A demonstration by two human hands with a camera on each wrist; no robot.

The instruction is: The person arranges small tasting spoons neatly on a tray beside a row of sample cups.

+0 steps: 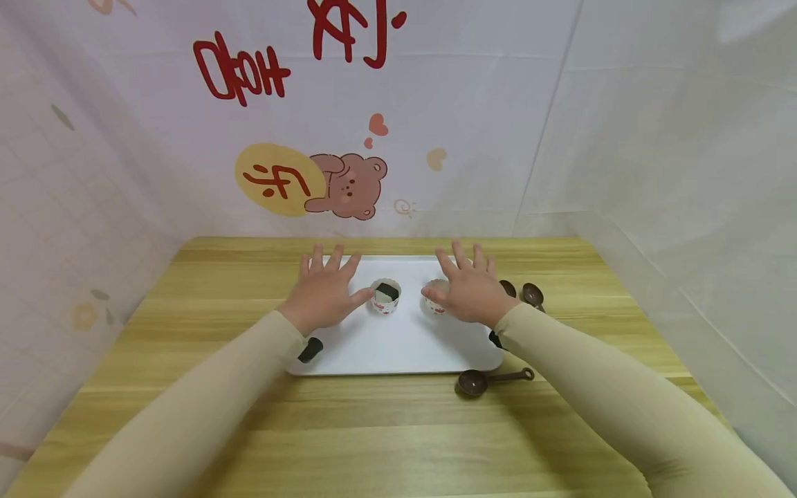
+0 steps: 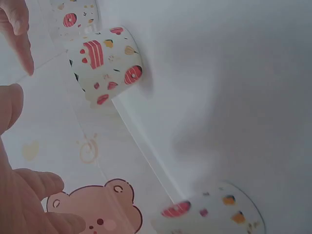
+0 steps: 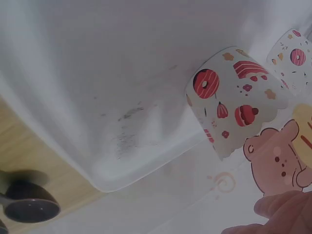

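Observation:
Both hands hover over a white tray point(image 1: 398, 349), fingers straight and spread, holding nothing. My left hand point(image 1: 326, 294) is over the tray's left part, its thumb overlapping the rim of a paper baking cup point(image 1: 385, 306) in the head view. Inside that cup lies something white with a dark band point(image 1: 387, 290). Over the right part, my right hand point(image 1: 470, 290) partly covers a second paper cup point(image 1: 438, 310). Cakes and doughnuts are printed on the cups. In the left wrist view, another cup point(image 2: 209, 214) shows at the bottom edge; the left hand hides it in the head view.
A brown measuring spoon point(image 1: 472, 382) lies before the tray's front right edge. Two more brown spoons, one of them a spoon point(image 1: 532, 294) in plain sight, lie right of the tray, partly behind the right hand. A white printed curtain point(image 1: 473, 138) hangs behind the wooden table point(image 1: 373, 443).

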